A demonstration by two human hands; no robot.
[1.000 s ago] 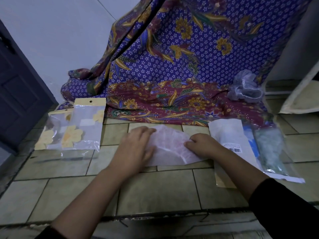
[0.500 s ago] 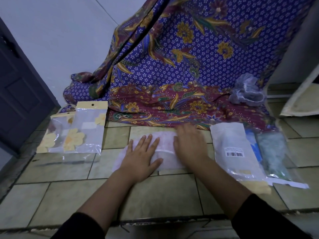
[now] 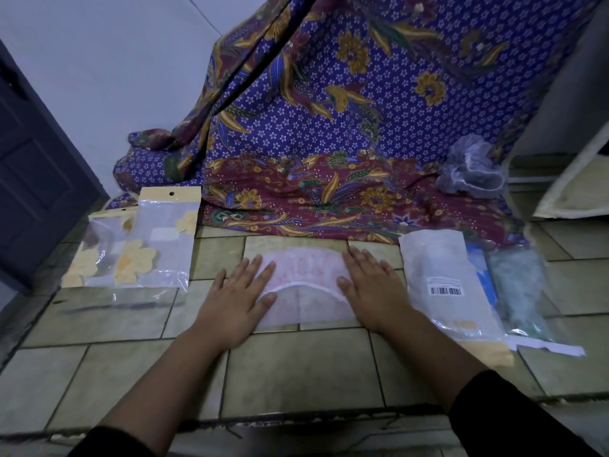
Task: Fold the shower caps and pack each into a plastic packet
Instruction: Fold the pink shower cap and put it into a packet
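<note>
A pale pink shower cap (image 3: 304, 278) lies folded flat on the tiled floor in front of me, its white elastic edge arching across it. My left hand (image 3: 239, 295) presses flat on its left end with straight fingers. My right hand (image 3: 370, 286) presses flat on its right end the same way. Plastic packets with yellow flowers (image 3: 155, 245) lie to the left. A white packet with a barcode (image 3: 443, 282) lies to the right, beside a clear packet holding a greenish cap (image 3: 517, 291). A crumpled bluish shower cap (image 3: 471, 171) sits on the cloth at the back right.
A purple and maroon batik cloth (image 3: 329, 143) drapes down the wall and onto the floor behind the cap. A dark door (image 3: 36, 173) stands at the left. A pale board (image 3: 576, 189) leans at the right. The tiled step's front edge (image 3: 296, 420) runs below my forearms.
My hands have spread apart over the cap. The right hand slid from the middle to the right end, the left hand to the left end, and the cap now lies flatter and wider.
</note>
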